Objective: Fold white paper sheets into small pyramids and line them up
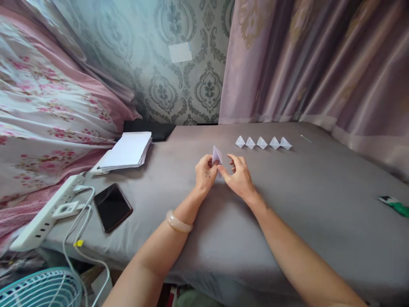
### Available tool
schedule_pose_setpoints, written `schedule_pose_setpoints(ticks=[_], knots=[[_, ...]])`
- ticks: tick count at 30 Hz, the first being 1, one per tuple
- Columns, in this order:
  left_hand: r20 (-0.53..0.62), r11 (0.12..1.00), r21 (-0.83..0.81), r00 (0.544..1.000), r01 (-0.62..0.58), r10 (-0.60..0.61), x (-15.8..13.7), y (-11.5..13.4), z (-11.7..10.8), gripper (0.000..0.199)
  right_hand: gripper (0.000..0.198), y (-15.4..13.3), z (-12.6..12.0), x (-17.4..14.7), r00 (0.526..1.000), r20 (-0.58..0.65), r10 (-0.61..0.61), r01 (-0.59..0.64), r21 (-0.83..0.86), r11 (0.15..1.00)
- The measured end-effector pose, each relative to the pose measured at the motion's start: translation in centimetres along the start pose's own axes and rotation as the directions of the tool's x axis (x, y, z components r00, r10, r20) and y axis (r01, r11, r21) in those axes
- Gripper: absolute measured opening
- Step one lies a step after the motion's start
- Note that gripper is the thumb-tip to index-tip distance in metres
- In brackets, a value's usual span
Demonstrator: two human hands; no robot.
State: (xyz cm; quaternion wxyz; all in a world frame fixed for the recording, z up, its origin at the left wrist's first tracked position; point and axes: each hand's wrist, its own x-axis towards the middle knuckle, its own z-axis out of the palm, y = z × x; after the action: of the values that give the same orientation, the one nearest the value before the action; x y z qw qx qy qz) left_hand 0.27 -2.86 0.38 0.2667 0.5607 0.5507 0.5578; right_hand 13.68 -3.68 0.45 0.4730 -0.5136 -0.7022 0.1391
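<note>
A small folded piece of white paper (217, 154) stands up between my two hands, its pointed tip upward. My left hand (205, 172) is closed on it from the left, fingers partly hidden behind it. My right hand (239, 175) is beside it on the right, thumb at the paper's lower edge, the other fingers curled apart from it. Behind and to the right, several folded white paper shapes (262, 143) sit in a row on the grey cloth-covered table (303, 204).
On the left lie a stack of white paper (128, 149), a black tablet or phone (113, 207) and a white power strip (47, 213) with cables. A green-handled object (396, 207) rests at the right edge. A blue fan (40, 288) stands lower left. A thin stick (306, 138) lies at the back.
</note>
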Motion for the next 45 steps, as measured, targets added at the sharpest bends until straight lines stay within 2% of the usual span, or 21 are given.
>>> schedule_pose_setpoints(ticks=[4,9,11,14,16,19,21,25,30,34,39,45], knots=[[-0.001,0.998,0.037,0.998,-0.059,0.059,-0.2,-0.2,0.3,0.007,0.050,-0.2,0.1,-0.3,1.000,0.004,-0.011,0.011,-0.136,0.991],[0.001,0.999,0.040,0.999,-0.036,0.036,0.1,-0.4,0.4,0.003,0.038,0.5,0.1,0.4,1.000,-0.011,0.019,-0.021,-0.140,0.990],[-0.006,1.000,0.011,1.000,0.025,-0.025,0.4,-0.6,0.3,0.003,0.038,0.8,0.0,0.7,0.999,-0.019,0.037,-0.038,-0.095,0.995],[0.030,0.983,-0.080,0.986,0.164,-0.162,0.7,-0.7,0.2,0.017,0.037,1.0,-0.1,1.1,0.998,-0.033,0.050,-0.051,-0.008,0.999],[0.160,0.934,-0.195,0.950,0.298,-0.269,0.7,-0.7,0.3,0.026,0.035,0.9,-0.2,1.3,0.997,-0.033,0.072,-0.070,0.043,0.997],[0.371,0.810,-0.338,0.859,0.480,-0.354,0.6,-0.5,0.3,0.023,0.034,0.7,-0.2,1.6,0.995,-0.002,0.096,-0.096,0.075,0.993],[0.398,0.751,-0.398,0.837,0.527,-0.376,0.7,-0.5,0.2,0.017,0.035,0.8,-0.2,1.8,0.996,0.040,0.084,-0.086,0.052,0.995],[0.366,0.664,-0.485,0.821,0.570,-0.437,1.3,-0.6,-0.2,0.010,0.041,1.7,-0.7,1.8,0.990,0.136,-0.029,0.036,-0.048,0.998],[0.417,0.610,-0.490,0.782,0.623,-0.463,1.3,0.2,-0.3,0.006,0.049,3.1,-1.8,0.8,0.953,0.242,-0.184,0.228,-0.167,0.959],[0.474,0.569,-0.511,0.763,0.645,-0.439,1.0,0.7,-0.2,0.009,0.056,3.6,-2.5,0.1,0.948,0.247,-0.200,0.263,-0.254,0.931],[0.542,0.536,-0.522,0.743,0.664,-0.392,1.0,0.6,-0.3,0.016,0.058,3.7,-2.8,0.0,0.919,0.304,-0.252,0.353,-0.350,0.868],[0.609,0.506,-0.518,0.713,0.690,-0.348,1.1,0.7,-1.1,0.027,0.058,4.0,-2.8,-0.1,0.904,0.353,-0.240,0.382,-0.420,0.823]])
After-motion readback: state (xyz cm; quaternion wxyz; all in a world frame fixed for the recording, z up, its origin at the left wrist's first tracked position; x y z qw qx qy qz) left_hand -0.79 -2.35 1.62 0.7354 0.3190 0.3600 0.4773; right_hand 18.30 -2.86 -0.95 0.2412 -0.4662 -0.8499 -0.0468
